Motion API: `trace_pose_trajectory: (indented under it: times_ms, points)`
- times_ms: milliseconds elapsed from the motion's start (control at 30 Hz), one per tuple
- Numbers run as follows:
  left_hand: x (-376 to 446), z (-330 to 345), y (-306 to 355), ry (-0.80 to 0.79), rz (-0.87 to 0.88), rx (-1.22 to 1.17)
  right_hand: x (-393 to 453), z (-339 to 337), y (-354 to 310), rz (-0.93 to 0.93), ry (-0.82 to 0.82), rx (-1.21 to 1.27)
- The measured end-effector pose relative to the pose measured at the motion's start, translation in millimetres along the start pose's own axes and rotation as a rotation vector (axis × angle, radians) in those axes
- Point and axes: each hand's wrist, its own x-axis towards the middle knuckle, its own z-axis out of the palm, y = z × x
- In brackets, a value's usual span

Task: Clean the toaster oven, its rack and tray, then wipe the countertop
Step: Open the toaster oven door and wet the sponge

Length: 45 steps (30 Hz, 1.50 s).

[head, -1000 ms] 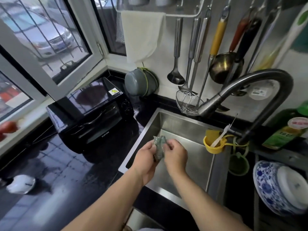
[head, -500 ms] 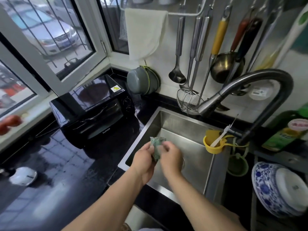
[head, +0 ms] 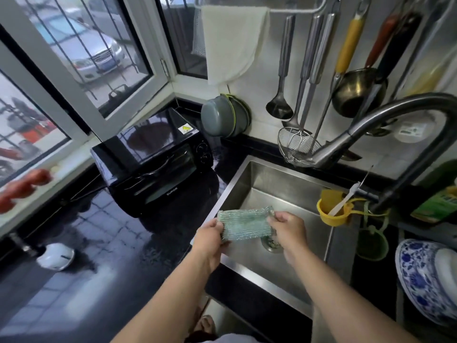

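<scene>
Cloth point(head: 243, 225) stretched between both hands over sink point(head: 291, 184)

Toaster oven point(head: 153, 159): glossy black casing, mirror-like top. Surface point(head: 103, 243): polished black stone (wet sheen). Sink point(head: 277, 189): brushed stainless steel, matt. Scrubbing cloth point(head: 243, 225): coarse ribbed green mesh, glittery. Faucet point(head: 371, 127): satin metal.

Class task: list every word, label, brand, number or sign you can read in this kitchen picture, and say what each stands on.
"SUPOR": door of the black toaster oven.
Yellow warning triangle sticker on the oven's top: its print too small to read.
Green bottle label: blurred.
Car number plate outside: unreadable.
</scene>
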Motion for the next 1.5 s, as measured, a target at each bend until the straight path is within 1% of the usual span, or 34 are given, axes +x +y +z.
trace_pose_trajectory:
  times_ms: [67,133,167,200,233,267,333,367,400,433,467,533,600,700,767,833,900,967,1100,1233,1400,1500]
  points:
    - [5.2,-30.5,6.5,-0.034,-0.045,0.103,-4.5,3.9,4.0,0.005,-0.127,0.027]
    - [6.6,-59.0,5.4,-0.056,-0.116,0.293,-8.7,16.0,1.3,-0.02,-0.224,0.019]
    - [10.1,-73.1,5.5,-0.029,-0.138,0.375,-12.4,23.4,-2.6,-0.025,-0.249,0.021]
    - [15.1,-86.6,7.6,0.032,-0.121,0.441,-15.5,30.2,-7.1,-0.021,-0.259,0.036]
    - [22.9,-100.1,12.7,0.125,-0.056,0.512,-18.3,35.0,-13.4,-0.013,-0.256,0.054]
    - [30.5,-112.4,23.8,0.225,0.052,0.613,-19.6,38.7,-20.0,0.0,-0.238,0.083]
    - [39.9,-129.2,61.3,0.401,0.332,0.894,-19.4,42.5,-34.1,0.019,-0.18,0.121]
    - [45.5,-134.8,82.0,0.452,0.48,0.993,-19.3,44.3,-42.6,0.023,-0.149,0.127]
    - [53.2,-138.4,102.4,0.468,0.612,1.075,-19.7,47.0,-52.1,0.023,-0.131,0.134]
    - [60.6,-138.9,122.7,0.45,0.702,1.171,-20.1,50.0,-61.0,0.017,-0.121,0.137]
    - [70.3,-138.9,138.6,0.402,0.744,1.267,-20.9,53.6,-68.8,0.007,-0.112,0.134]
    - [88.1,-139.3,153.3,0.287,0.739,1.415,-25.3,61.5,-80.1,-0.01,-0.105,0.115]
    - [97.4,-138.5,148.6,0.245,0.747,1.435,-30.7,68.9,-82.5,-0.014,-0.112,0.103]
    - [97.2,-135.9,136.9,0.258,0.727,1.335,-33.1,75.3,-74.7,0.005,-0.099,0.077]
    - [94.1,-136.0,129.1,0.283,0.711,1.339,-32.7,77.8,-70.3,0.018,-0.087,0.061]
    - [83.3,-133.9,117.6,0.291,0.732,1.383,-35.0,80.7,-69.3,0.031,-0.074,0.047]
    - [69.9,-132.5,93.9,0.254,0.79,1.462,-37.6,83.4,-69.3,0.035,-0.077,0.047]
    - [58.4,-137.7,62.3,0.206,0.805,1.492,-39.8,84.2,-69.4,0.03,-0.089,0.036]
    - [51.5,-170.0,7.9,0.236,0.837,1.563,-40.1,78.0,-64.2,0.033,-0.089,-0.01]
    - [41.1,-195.8,-31.8,0.203,0.726,1.64,-41.9,70.7,-54.5,0.047,-0.081,-0.022]
    - [39.1,-184.9,-53.0,0.173,0.495,1.59,-49.5,69.9,-51.4,0.049,-0.109,-0.074]
    - [38.2,-176.0,-55.8,0.211,0.5,1.565,-51.9,67.8,-54.1,0.051,-0.135,-0.097]
